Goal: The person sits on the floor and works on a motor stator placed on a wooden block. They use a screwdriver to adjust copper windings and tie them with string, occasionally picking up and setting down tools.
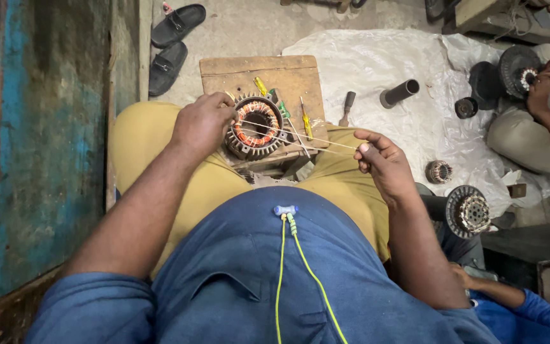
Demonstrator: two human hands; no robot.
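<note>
Our left hand [204,122] gripping the stator [254,126] rim on the bench [249,70], right hand [380,159] pinching taut thread [307,141] well clear rightward, screwdrivers [305,120] between them

The stator [255,125] sits on the wooden board [260,76]; screwdrivers [305,119] at its 3 o'clock, sandals [172,44] at 10, pipe [399,93] further right.

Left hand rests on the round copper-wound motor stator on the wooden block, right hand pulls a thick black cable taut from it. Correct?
Not quite. The head view shows the right hand pulling thin pale string, not black cable. The left hand does rest on the copper-wound stator on the wooden block.
</note>
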